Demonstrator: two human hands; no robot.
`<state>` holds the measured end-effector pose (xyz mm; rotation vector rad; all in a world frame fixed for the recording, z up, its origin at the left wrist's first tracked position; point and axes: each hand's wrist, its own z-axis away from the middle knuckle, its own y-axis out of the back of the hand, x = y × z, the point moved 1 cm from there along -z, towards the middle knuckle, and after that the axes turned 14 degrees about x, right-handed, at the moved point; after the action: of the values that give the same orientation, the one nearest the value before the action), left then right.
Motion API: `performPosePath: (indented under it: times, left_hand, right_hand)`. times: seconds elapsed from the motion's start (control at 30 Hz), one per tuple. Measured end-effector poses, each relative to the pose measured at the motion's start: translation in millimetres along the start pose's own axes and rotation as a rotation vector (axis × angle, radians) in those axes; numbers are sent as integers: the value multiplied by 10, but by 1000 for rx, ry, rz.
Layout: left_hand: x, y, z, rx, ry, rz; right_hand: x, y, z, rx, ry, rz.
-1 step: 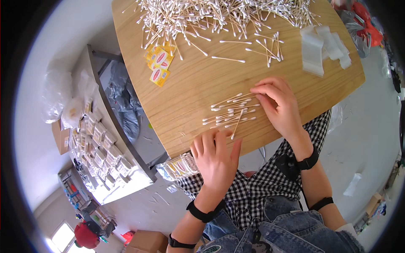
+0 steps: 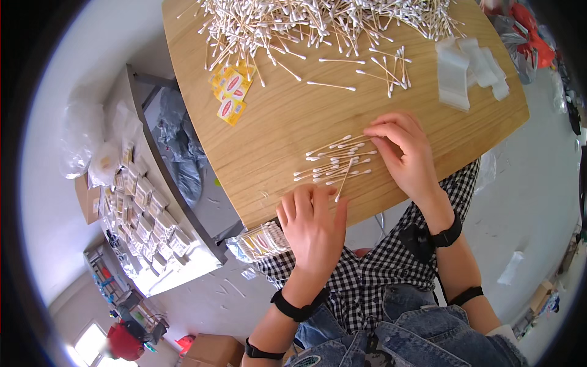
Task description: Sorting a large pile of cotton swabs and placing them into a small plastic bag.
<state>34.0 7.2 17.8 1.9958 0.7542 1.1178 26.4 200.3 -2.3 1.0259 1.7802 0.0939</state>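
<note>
A small group of cotton swabs [image 2: 342, 160] with white tips lies loosely side by side near the front of the wooden table [image 2: 269, 128]. At its right end, the thumb and forefinger of my right hand [image 2: 403, 153] pinch the end of one swab. My left hand [image 2: 310, 226] is at the near edge, its fingers bent downward and its thumb apart. Nothing shows in its grasp, though its fingertips are partly hidden. Just left of it, at the table's corner, is a clear packet of cotton swabs [image 2: 264, 240] with a yellow-and-red label.
A large heap of cotton swabs [image 2: 318, 24] covers the far side, with several strays before it. Yellow cards [image 2: 232, 95] lie at left, clear plastic bags [image 2: 454, 73] at right. Filled packs [image 2: 147, 202] are piled on a side table. A person in red [image 2: 125, 341] is far off.
My left hand has shifted very slightly, its thumb a little closer to the fingers. My right hand and the swabs look the same.
</note>
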Motion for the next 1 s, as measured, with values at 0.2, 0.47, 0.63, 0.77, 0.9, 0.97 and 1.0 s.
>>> performPosePath:
  times: [0.2, 0.47, 0.63, 0.77, 0.9, 0.97, 1.0]
  left_hand:
    - [-47, -82, -20, -12, 55, 41]
    - [-116, -39, -141, -71, -97, 106]
    - [45, -248, -291, -51, -74, 16]
    - [114, -508, -211, -159, -172, -122]
    - [53, -615, -152, -158, -179, -186]
    - [53, -612, -151, -143, -177, -180]
    - [60, -598, -147, -143, -159, -167]
  right_hand:
    - [14, 25, 32, 4, 21, 48]
    - [73, 28, 77, 1, -17, 24]
    - [15, -10, 99, 116, -116, -82]
    - [-40, -120, 184, 168, -397, -496]
    - [-131, -284, 252, 40, -460, -642]
    - [-140, -293, 230, 74, -478, -682]
    - [-139, -296, 219, 105, -497, -723]
